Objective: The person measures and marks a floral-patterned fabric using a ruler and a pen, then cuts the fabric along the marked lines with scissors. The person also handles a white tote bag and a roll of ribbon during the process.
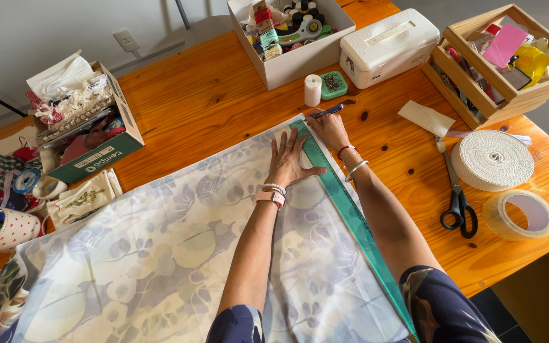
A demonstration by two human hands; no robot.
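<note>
Ruler (351, 219), green and long, runs along the fabric (160, 254) edge toward the counter's far edge (left hand (290, 162) flat beside it), right hand (328, 127) gripping a pen (326, 112) at its far end.

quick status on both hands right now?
Left hand: open, pressed flat on the green ruler and floral fabric.
Right hand: closed on a blue pen, tip at the ruler's far end.
</note>
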